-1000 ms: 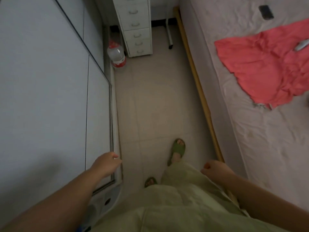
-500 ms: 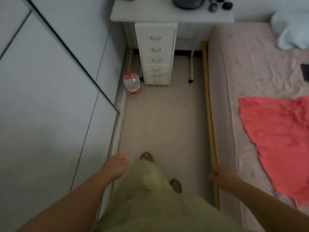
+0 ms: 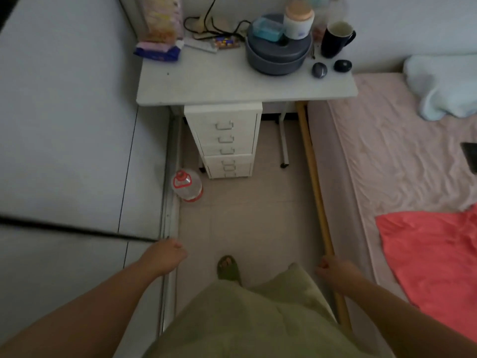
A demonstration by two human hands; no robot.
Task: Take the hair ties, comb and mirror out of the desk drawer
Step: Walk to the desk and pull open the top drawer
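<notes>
We see the drawer unit [image 3: 224,140] under the desk [image 3: 206,86], all drawers closed, well ahead of both hands; the left hand [image 3: 165,257] hangs loosely curled and empty, the right hand [image 3: 335,271] curled, empty too, beside the bed's wooden rail [image 3: 313,182]

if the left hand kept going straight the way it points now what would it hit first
Probably the plastic bottle on the floor, ahead of the left hand; past it stands the drawer unit. Depth is unclear.
</notes>
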